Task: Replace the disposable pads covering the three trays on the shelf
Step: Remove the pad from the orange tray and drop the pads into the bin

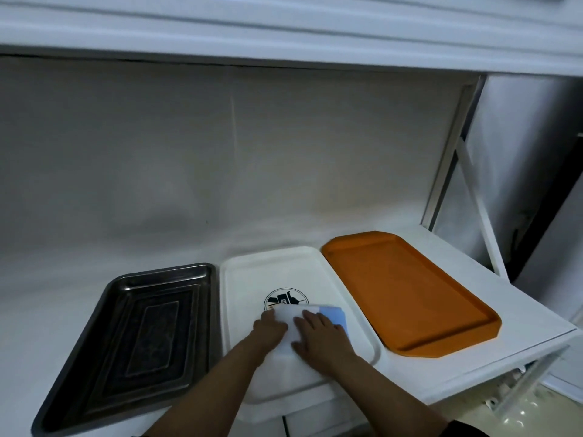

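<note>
Three bare trays lie side by side on the white shelf (473,351): a dark metal tray (79,383) at the left, a white tray (252,275) with a round black logo in the middle, an orange tray (410,294) at the right. A folded white and blue pad (328,313) lies on the white tray, partly over the logo. My left hand (269,326) grips the pad's left edge with curled fingers. My right hand (318,335) rests flat on top of the pad, fingers spread.
A grey wall backs the shelf and a white upper shelf (284,33) hangs overhead. White frame posts (454,152) stand at the right end. Below the front edge, the floor and lower frame show at the bottom right.
</note>
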Available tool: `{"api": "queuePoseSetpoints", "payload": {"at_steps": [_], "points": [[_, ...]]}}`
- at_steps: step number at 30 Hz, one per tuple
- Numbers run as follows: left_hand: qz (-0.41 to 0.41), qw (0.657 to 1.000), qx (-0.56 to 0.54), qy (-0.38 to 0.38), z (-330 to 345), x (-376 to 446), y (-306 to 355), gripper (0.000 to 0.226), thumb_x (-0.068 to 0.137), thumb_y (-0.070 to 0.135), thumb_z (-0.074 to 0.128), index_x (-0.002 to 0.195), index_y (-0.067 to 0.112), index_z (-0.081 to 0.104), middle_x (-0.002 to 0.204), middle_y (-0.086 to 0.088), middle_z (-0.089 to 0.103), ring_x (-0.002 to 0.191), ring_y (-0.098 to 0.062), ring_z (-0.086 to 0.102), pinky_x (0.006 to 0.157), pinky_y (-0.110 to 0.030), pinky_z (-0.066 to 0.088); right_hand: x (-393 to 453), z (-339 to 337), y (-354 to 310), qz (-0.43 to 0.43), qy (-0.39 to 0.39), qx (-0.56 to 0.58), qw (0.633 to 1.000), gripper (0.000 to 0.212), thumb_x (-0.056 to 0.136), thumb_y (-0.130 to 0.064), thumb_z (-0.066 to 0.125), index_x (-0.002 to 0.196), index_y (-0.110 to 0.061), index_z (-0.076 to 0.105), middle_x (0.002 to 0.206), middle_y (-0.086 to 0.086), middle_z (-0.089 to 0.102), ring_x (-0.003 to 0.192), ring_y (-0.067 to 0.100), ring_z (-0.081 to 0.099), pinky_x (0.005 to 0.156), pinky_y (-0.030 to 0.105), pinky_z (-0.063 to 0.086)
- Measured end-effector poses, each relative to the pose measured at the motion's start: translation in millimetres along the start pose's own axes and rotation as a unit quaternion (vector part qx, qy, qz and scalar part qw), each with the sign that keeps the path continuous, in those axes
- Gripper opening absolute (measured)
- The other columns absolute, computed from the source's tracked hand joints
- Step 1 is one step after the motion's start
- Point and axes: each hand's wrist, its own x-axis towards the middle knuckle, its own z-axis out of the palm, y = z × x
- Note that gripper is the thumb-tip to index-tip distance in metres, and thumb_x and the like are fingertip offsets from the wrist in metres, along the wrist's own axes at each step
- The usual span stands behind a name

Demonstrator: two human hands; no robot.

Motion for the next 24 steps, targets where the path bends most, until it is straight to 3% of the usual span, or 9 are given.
{"api": "queuePoseSetpoints", "payload": {"at_steps": [2,3,5,12,17,20,22,24], "points": [[-0.025,0.993,-0.115,-0.02,-3.4,-3.1,-1.8,0.046,0.083,0.021,0.053,0.126,0.007,0.044,0.115,-0.015,0.056,0.094,-0.026,0.058,0.065,-0.025,0.05,-2.9,-0.6,-1.9,0.013,-0.029,0.0,1.0,0.066,0.096,-0.049,0.038,0.152,-0.026,0.012,0.161,-0.001,0.006,0.147,0.024,0.006,0.115,0.048,0.017],[-0.038,0.988,-0.149,-0.032,-5.1,-4.7,-3.4,0.028,0.089,0.014,0.048,0.117,0.008,0.048,0.103,-0.013,0.056,0.082,-0.022,0.055,0.058,-0.022,0.046,-4.0,0.2,-3.4,0.012,-0.037,0.003,0.999,0.069,0.095,-0.05,0.04,0.153,-0.027,0.009,0.161,-0.001,0.003,0.147,0.024,0.004,0.116,0.048,0.016],[-0.057,0.981,-0.182,-0.037,-7.6,-5.2,-5.5,0.015,0.092,0.01,0.044,0.103,0.009,0.054,0.091,-0.01,0.054,0.076,-0.02,0.051,0.061,-0.024,0.042,-5.2,0.6,-3.1,0.008,-0.053,-0.003,0.999,0.075,0.093,-0.05,0.045,0.153,-0.028,0.006,0.161,-0.001,-0.002,0.147,0.024,0.001,0.115,0.049,0.015],[-0.064,0.967,-0.247,-0.028,-11.1,-3.5,-2.7,0.017,0.092,0.005,0.047,0.079,0.002,0.057,0.071,-0.013,0.053,0.063,-0.024,0.051,0.058,-0.026,0.04,-1.9,13.4,1.3,0.008,-0.036,0.002,0.999,0.085,0.087,-0.048,0.053,0.152,-0.027,0.003,0.161,-0.002,-0.001,0.147,0.024,0.001,0.116,0.051,0.012],[-0.066,0.962,-0.259,-0.048,-3.9,3.3,-5.5,0.014,0.09,0.015,0.057,0.087,0.003,0.063,0.075,-0.013,0.057,0.064,-0.023,0.052,0.061,-0.025,0.038,0.4,18.2,5.1,0.003,0.045,0.017,0.999,0.075,0.084,-0.04,0.058,0.148,-0.02,0.025,0.153,0.0,0.028,0.14,0.022,0.026,0.109,0.046,0.027],[-0.067,0.96,-0.266,-0.058,0.9,2.7,-5.3,0.014,0.093,0.017,0.056,0.088,0.006,0.062,0.074,-0.011,0.058,0.063,-0.019,0.052,0.057,-0.024,0.037,3.3,23.6,6.5,0.005,0.103,0.026,0.994,0.062,0.078,-0.039,0.062,0.135,-0.019,0.046,0.132,0.002,0.055,0.121,0.026,0.052,0.094,0.045,0.042],[-0.059,0.959,-0.27,-0.056,3.2,-1.5,-1.7,0.016,0.094,0.018,0.053,0.095,0.004,0.061,0.075,-0.011,0.056,0.064,-0.019,0.05,0.058,-0.024,0.036,3.8,23.4,8.1,-0.003,0.157,0.006,0.988,0.056,0.063,-0.045,0.072,0.113,-0.022,0.064,0.101,-0.002,0.07,0.09,0.022,0.067,0.07,0.04,0.053],[-0.048,0.963,-0.263,-0.043,3.0,-10.3,5.0,0.014,0.095,0.017,0.05,0.094,0.005,0.057,0.07,-0.008,0.052,0.06,-0.015,0.046,0.054,-0.022,0.034,0.1,17.5,7.7,-0.017,0.197,-0.019,0.98,0.053,0.047,-0.047,0.08,0.096,-0.026,0.071,0.08,-0.009,0.07,0.068,0.013,0.068,0.053,0.03,0.053]]}}
